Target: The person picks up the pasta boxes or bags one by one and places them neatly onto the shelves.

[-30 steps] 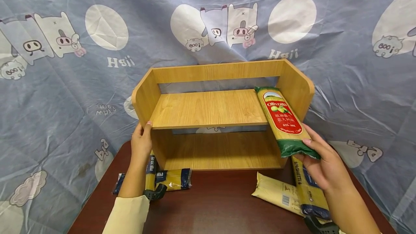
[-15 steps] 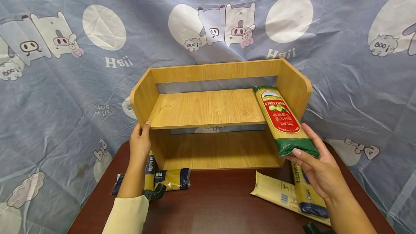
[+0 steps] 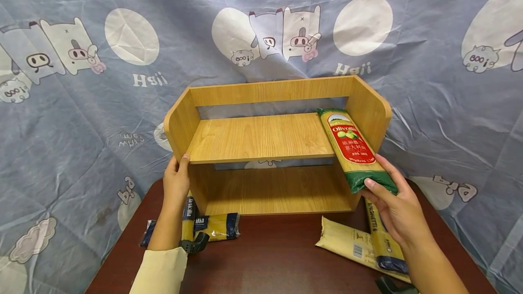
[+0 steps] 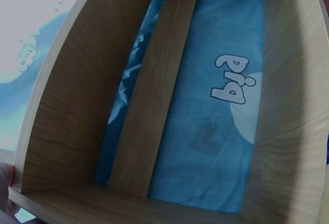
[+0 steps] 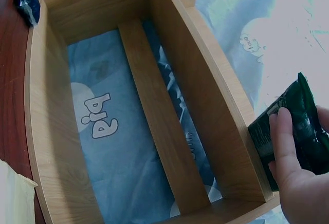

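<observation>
A spaghetti pack (image 3: pixel 353 144) with a red label and green ends lies along the right side of the upper board of a wooden shelf (image 3: pixel 257 137). Its near end juts out past the board's front edge. My right hand (image 3: pixel 402 212) holds that green end, thumb on top and fingers at its right side and below. In the right wrist view, the fingers lie on the dark green wrapper (image 5: pixel 308 131). At the other side, my left hand (image 3: pixel 176 183) grips the shelf's left panel at the upper board's front corner, its thumb in front.
On the dark red table (image 3: pixel 278 257), a pale yellow pack (image 3: pixel 347 239) and a blue-and-yellow spaghetti pack (image 3: pixel 386 239) lie at the right. More blue-and-yellow packs (image 3: pixel 218 226) lie at the left, partly behind the left arm. A printed cloth (image 3: pixel 261 22) hangs behind the shelf.
The spaghetti pack has slid slightly further back onto the upper board, and my right hand has gone with it. Its thumb has shifted left across the green end. The left hand stays put.
</observation>
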Demonstrator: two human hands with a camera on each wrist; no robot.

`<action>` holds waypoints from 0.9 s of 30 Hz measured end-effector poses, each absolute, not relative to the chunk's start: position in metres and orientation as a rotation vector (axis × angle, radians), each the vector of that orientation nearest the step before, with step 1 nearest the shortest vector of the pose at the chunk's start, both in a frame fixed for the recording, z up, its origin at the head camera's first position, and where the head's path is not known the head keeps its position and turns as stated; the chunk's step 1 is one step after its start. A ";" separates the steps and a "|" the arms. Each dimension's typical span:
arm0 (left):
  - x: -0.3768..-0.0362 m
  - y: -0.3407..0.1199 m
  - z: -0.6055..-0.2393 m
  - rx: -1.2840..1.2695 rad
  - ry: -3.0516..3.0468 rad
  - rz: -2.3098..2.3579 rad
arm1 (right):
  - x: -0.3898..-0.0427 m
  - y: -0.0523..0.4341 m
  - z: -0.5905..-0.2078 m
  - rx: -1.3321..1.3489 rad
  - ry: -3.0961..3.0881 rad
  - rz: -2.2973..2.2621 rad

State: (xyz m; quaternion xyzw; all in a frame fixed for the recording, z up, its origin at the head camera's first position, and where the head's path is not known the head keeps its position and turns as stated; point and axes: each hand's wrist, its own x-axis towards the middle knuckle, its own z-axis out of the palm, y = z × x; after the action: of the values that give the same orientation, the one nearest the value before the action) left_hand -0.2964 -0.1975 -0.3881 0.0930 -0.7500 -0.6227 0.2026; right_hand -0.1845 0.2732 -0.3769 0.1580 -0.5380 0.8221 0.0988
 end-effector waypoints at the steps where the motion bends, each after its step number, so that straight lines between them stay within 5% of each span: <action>1: -0.297 -0.198 -0.388 0.262 -2.093 -1.740 | -0.185 0.273 -0.376 0.456 -1.584 2.432; 27: -0.297 -0.197 -0.389 0.283 -2.118 -1.740 | -0.218 0.258 -0.372 0.124 -1.462 2.370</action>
State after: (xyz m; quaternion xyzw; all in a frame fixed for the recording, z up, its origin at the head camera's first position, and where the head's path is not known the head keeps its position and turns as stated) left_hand -0.2968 -0.1974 -0.3891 0.1009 -0.7543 -0.6197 0.1919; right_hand -0.2184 0.2581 -0.3716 0.0437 -0.5164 0.8369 0.1763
